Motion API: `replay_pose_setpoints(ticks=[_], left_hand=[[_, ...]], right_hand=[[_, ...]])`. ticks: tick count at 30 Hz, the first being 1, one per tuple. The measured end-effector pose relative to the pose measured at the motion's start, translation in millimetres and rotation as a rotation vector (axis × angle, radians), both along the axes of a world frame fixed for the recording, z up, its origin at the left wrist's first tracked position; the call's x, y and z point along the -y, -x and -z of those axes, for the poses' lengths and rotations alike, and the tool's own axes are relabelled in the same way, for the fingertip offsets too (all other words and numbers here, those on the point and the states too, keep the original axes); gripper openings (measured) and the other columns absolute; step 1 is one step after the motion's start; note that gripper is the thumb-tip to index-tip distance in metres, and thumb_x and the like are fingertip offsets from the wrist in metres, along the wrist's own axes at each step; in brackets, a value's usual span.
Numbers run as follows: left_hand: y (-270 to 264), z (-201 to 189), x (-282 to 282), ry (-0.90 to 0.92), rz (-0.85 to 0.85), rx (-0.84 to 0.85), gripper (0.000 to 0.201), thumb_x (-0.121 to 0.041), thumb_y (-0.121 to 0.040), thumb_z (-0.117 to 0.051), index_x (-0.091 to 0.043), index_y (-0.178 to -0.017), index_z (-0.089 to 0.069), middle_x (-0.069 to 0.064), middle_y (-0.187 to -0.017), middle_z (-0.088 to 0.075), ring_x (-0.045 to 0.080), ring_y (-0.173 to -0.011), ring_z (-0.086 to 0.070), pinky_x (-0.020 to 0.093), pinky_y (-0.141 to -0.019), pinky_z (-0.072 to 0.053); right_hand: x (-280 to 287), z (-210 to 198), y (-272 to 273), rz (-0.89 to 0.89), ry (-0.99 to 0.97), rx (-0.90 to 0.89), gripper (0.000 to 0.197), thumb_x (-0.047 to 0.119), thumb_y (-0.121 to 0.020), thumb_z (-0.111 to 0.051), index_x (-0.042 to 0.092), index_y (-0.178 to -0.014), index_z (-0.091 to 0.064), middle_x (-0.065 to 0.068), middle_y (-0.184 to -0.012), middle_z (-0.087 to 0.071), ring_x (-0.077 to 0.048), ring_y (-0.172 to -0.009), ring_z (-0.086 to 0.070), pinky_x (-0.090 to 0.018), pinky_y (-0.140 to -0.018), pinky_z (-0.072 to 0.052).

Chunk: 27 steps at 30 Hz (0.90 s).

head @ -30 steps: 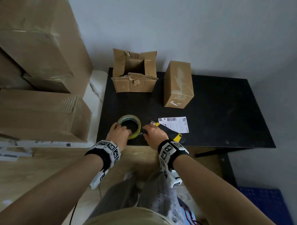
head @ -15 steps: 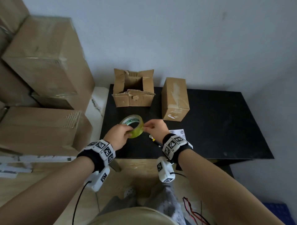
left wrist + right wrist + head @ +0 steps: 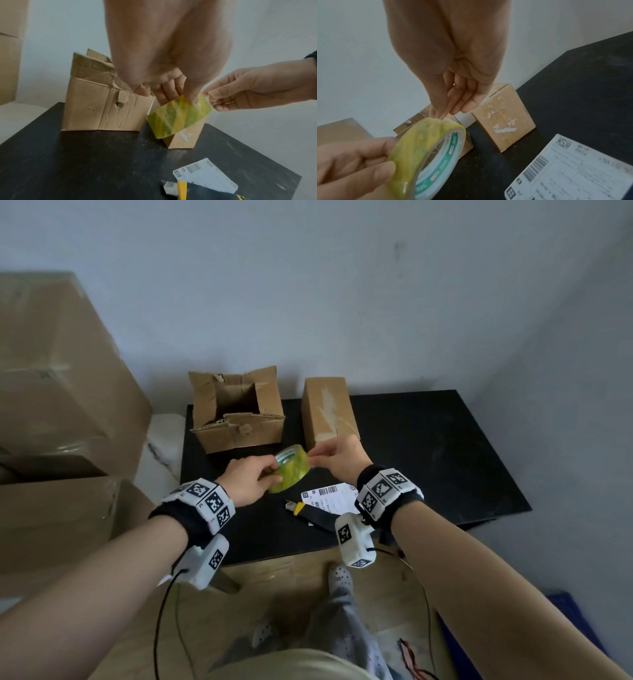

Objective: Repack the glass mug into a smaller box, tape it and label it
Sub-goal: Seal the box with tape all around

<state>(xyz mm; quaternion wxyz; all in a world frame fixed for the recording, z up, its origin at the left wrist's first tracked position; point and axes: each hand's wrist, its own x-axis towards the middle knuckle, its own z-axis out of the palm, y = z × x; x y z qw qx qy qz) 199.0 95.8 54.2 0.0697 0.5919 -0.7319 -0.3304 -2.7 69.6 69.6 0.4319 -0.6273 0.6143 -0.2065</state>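
Yellow-green translucent tape roll (image 3: pixel 289 474) at frame centre, white and green printed core ring inside. Matte black desk (image 3: pixel 428 446) beneath. Brown cardboard for the open box (image 3: pixel 236 419) upper centre and the closed box (image 3: pixel 329 409) beside it, the latter streaked with whitish tape residue. White shipping label (image 3: pixel 327 498) with black barcode and print. Yellow and black utility knife (image 3: pixel 308 513) lower centre. Black-and-white square-patterned wrist bands (image 3: pixel 205 501).

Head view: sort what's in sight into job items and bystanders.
Job items:
- tape roll, held by left hand, its end pinched by right hand
- small closed box
- shipping label
- utility knife
- open torn box

Bystanders:
- stacked cartons
- blue crate
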Motion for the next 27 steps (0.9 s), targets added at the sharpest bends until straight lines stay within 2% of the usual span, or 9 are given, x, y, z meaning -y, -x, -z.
replay_pose_setpoints(ticks=[3,6,9,13,16,19,22,24,27], left_hand=[[5.0,-3.2,9.0,-0.019,0.003,-0.003,0.015,-0.031,-0.091,-0.056,-0.023,-0.104,-0.06,-0.004,-0.099,-0.063,0.019,-0.099,-0.06,0.043,-0.096,-0.044],[11.7,-5.9,14.1,0.002,0.024,-0.034,0.012,-0.031,-0.091,-0.057,-0.024,-0.099,-0.06,-0.005,-0.095,-0.061,0.019,-0.097,-0.06,0.043,-0.095,-0.045],[21.3,-9.6,16.4,-0.029,0.057,-0.055,0.011,-0.029,-0.093,-0.054,-0.021,-0.1,-0.057,-0.004,-0.093,-0.062,0.019,-0.096,-0.06,0.041,-0.094,-0.045],[31.1,-11.2,20.9,-0.143,0.025,-0.17,0.014,-0.026,-0.095,-0.051,-0.012,-0.096,-0.053,0.008,-0.09,-0.069,0.022,-0.088,-0.066,0.044,-0.084,-0.053],[34.3,-14.6,29.3,-0.143,-0.004,-0.209,0.014,-0.028,-0.096,-0.048,-0.016,-0.088,-0.051,0.004,-0.081,-0.069,0.016,-0.078,-0.068,0.032,-0.067,-0.053],[37.5,-16.0,37.9,-0.058,-0.027,-0.134,0.02,-0.034,-0.095,-0.049,-0.018,-0.083,-0.051,-0.004,-0.073,-0.058,0.005,-0.062,-0.057,0.018,-0.052,-0.038],[39.8,-11.4,45.3,-0.05,-0.073,-0.109,0.027,-0.039,-0.093,-0.051,-0.014,-0.083,-0.056,-0.001,-0.074,-0.059,0.009,-0.064,-0.057,0.02,-0.052,-0.041],[40.7,-9.8,49.5,-0.078,-0.069,-0.183,0.027,-0.036,-0.092,-0.054,-0.013,-0.079,-0.059,0.004,-0.078,-0.062,0.016,-0.071,-0.061,0.025,-0.06,-0.046],[39.6,-13.3,55.1,-0.153,-0.054,-0.318,0.025,-0.027,-0.092,-0.056,-0.013,-0.071,-0.058,0.002,-0.073,-0.06,0.013,-0.069,-0.059,0.021,-0.06,-0.042]], right_hand=[[0.3,-2.5,7.2,0.005,0.006,0.01,0.018,0.015,-0.083,-0.07,0.01,-0.1,-0.072,0.002,-0.099,-0.068,-0.002,-0.085,-0.06,-0.011,-0.07,-0.043],[2.9,-2.8,14.0,0.049,-0.031,0.031,0.019,0.016,-0.083,-0.07,0.01,-0.101,-0.072,-0.001,-0.101,-0.069,-0.01,-0.093,-0.063,-0.022,-0.082,-0.049],[4.9,-3.3,19.0,0.096,-0.075,0.089,0.018,0.017,-0.084,-0.069,0.008,-0.1,-0.071,0.0,-0.091,-0.067,-0.015,-0.093,-0.063,-0.031,-0.09,-0.052],[9.8,-3.9,23.3,0.097,-0.031,0.072,0.015,0.02,-0.085,-0.068,0.009,-0.096,-0.07,0.006,-0.083,-0.062,-0.01,-0.086,-0.059,-0.024,-0.081,-0.047],[13.9,-4.0,29.6,0.119,-0.009,0.075,0.013,0.018,-0.087,-0.066,0.008,-0.095,-0.069,0.005,-0.083,-0.061,-0.009,-0.083,-0.057,-0.018,-0.077,-0.045],[17.1,-4.3,36.1,0.161,0.014,0.111,0.012,0.016,-0.088,-0.065,0.008,-0.096,-0.068,0.002,-0.087,-0.063,-0.009,-0.084,-0.058,-0.016,-0.075,-0.046],[20.0,-3.8,41.6,0.177,0.027,0.144,0.009,0.014,-0.088,-0.064,0.008,-0.095,-0.068,0.001,-0.087,-0.063,-0.008,-0.083,-0.058,-0.013,-0.072,-0.044],[21.7,-0.7,46.8,0.209,0.019,0.166,0.005,0.014,-0.088,-0.064,0.01,-0.089,-0.068,0.0,-0.086,-0.065,-0.01,-0.084,-0.06,-0.016,-0.075,-0.045],[25.6,4.1,54.7,0.258,-0.019,0.209,0.007,0.014,-0.089,-0.062,0.013,-0.085,-0.068,0.002,-0.081,-0.067,-0.009,-0.082,-0.063,-0.024,-0.084,-0.047]])
